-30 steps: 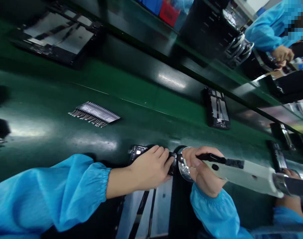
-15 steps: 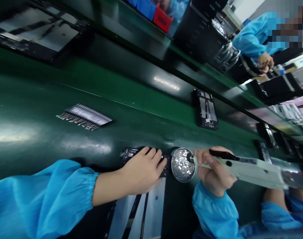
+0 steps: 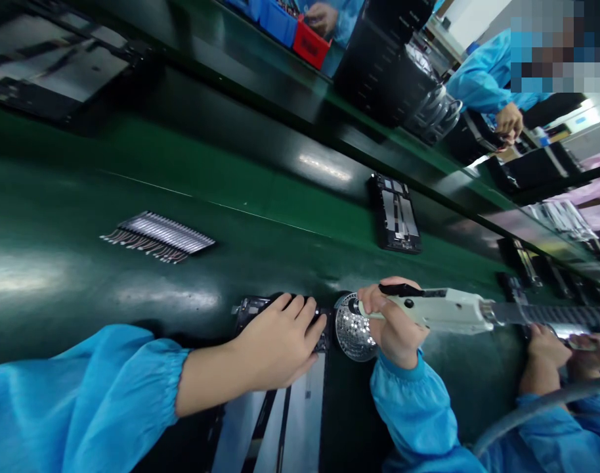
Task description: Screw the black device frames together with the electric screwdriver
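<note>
My left hand [image 3: 280, 341] rests with fingers spread over the upper end of an opened tablet [image 3: 300, 414], whose inside shows pale battery panels and dark ribbon strips. My right hand [image 3: 396, 325] is wrapped around a pale electric screwdriver [image 3: 442, 310], held nearly level with a ribbed cord sleeve trailing right. Its tip is over a round dish of small shiny screws [image 3: 354, 335], just right of the tablet; whether it carries a screw I cannot tell.
A row of small parts with wires [image 3: 167, 233] lies left on the green bench [image 3: 260, 256]. Another opened tablet [image 3: 397, 213] lies behind the dish, one more [image 3: 54, 62] at upper left. A co-worker's hands [image 3: 551, 348] are at right. Bins [image 3: 311, 43] stand behind.
My right hand and the screwdriver have moved left, bringing the tip further over the dish. My left hand stays on the tablet. At right, a co-worker's hands have come into fuller view.
</note>
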`<state>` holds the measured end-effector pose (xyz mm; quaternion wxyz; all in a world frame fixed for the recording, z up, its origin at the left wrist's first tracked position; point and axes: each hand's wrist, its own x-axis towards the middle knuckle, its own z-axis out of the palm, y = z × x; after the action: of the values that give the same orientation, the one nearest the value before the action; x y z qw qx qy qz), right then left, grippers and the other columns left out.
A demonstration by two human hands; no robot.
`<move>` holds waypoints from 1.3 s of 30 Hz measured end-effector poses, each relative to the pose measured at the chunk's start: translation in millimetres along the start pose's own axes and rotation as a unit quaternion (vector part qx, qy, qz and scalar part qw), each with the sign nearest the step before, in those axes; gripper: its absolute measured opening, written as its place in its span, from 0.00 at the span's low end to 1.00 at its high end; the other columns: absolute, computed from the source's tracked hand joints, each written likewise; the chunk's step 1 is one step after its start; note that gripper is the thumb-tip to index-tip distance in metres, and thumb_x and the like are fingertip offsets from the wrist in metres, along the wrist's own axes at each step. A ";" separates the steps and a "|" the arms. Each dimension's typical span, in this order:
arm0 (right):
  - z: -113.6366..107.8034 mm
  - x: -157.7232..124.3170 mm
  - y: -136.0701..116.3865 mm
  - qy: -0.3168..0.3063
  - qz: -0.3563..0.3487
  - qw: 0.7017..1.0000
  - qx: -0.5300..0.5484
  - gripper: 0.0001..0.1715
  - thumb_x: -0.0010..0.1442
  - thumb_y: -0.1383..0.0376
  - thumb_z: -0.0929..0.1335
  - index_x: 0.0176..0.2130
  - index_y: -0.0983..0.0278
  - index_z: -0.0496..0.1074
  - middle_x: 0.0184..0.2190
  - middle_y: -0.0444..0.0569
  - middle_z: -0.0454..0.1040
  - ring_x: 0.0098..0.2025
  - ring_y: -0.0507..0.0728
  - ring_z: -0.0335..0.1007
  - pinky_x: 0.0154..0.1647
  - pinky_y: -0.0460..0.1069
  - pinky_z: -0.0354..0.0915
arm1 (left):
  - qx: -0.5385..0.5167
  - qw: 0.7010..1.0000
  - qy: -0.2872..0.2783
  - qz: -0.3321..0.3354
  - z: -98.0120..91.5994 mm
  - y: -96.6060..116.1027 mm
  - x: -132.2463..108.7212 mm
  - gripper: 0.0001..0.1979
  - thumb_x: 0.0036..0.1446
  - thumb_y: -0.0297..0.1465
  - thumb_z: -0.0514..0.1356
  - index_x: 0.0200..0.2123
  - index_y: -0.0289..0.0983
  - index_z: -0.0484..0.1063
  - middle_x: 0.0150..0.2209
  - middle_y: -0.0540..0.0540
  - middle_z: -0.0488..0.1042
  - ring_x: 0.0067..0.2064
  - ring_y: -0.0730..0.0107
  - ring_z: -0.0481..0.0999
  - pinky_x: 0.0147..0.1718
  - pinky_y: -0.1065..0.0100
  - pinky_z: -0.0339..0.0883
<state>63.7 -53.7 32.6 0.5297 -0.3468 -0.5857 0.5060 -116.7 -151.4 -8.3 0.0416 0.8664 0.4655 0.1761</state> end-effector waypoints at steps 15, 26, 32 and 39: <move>2.0 -2.0 -7.5 -0.004 -0.025 1.000 -0.013 0.14 0.55 0.71 0.67 0.42 0.60 0.73 0.18 0.37 0.67 0.20 0.51 0.63 0.28 0.50 0.65 | 0.033 0.999 0.026 -0.008 7.3 0.8 -2.0 0.30 0.65 0.44 0.56 0.57 0.23 0.73 0.56 0.26 0.75 0.51 0.43 0.77 0.48 0.50 0.69; 20.6 -34.5 -43.1 -0.128 0.019 0.991 -0.038 0.16 0.59 0.71 0.70 0.46 0.56 0.75 0.21 0.40 0.69 0.24 0.54 0.68 0.31 0.55 0.68 | 0.022 1.000 -0.012 -0.005 1.8 0.7 -0.3 0.31 0.67 0.44 0.51 0.60 0.21 0.69 0.56 0.25 0.74 0.53 0.40 0.75 0.50 0.49 0.66; 32.7 -37.2 -37.6 -0.103 0.028 0.994 -0.010 0.16 0.58 0.74 0.69 0.44 0.57 0.76 0.21 0.40 0.70 0.23 0.53 0.66 0.28 0.53 0.67 | 0.020 1.000 -0.010 -0.002 2.2 1.1 1.1 0.31 0.69 0.43 0.49 0.59 0.20 0.68 0.54 0.24 0.74 0.53 0.40 0.74 0.48 0.49 0.66; 35.4 -36.8 -34.1 -0.105 0.026 0.994 -0.013 0.12 0.59 0.71 0.70 0.42 0.57 0.75 0.21 0.40 0.70 0.22 0.54 0.66 0.29 0.55 0.68 | 0.016 1.000 -0.016 -0.004 1.8 1.8 1.4 0.31 0.68 0.42 0.50 0.59 0.19 0.67 0.54 0.24 0.74 0.53 0.39 0.74 0.48 0.49 0.65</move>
<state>41.0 -104.8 57.9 0.4478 -0.3137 -0.6353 0.5455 -113.9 -151.2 -9.2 0.0358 0.8677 0.4711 0.1547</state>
